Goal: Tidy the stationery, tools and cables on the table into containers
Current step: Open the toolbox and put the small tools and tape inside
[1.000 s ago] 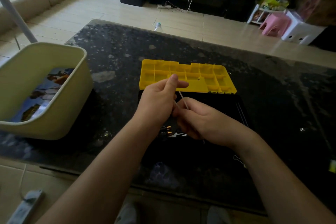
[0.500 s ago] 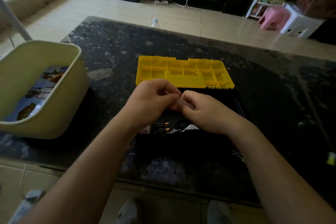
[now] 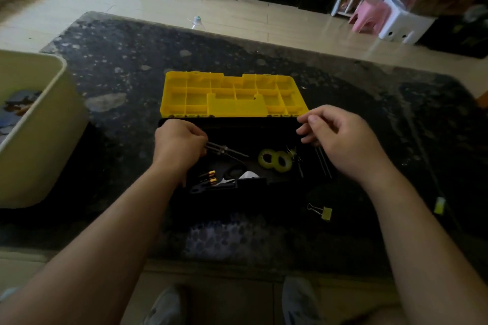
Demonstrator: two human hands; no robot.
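A black toolbox (image 3: 264,128) lies open on the dark table, its yellow lid (image 3: 232,95) folded back. My left hand (image 3: 178,144) is inside the box at its left end, closed on a bundle of thin metal rods (image 3: 227,152). Above the box's right rim my right hand (image 3: 335,137) hovers with fingers loosely curled and nothing visible in it. Inside the box lie two yellow-green tape rolls (image 3: 276,159), batteries (image 3: 210,177), dark scissors (image 3: 233,171) and thin rods (image 3: 323,161) at the right.
A yellow binder clip (image 3: 323,212) lies on the table in front of the box's right corner. A small yellow item (image 3: 439,204) sits near the right edge. A cream bin (image 3: 39,140) with printed cards stands at left. My shoes show below the table.
My hands were together over the box, working a thin strip around the bundle. They have separated: the left lowered the bundle into the box's left side, the right moved away to the right.
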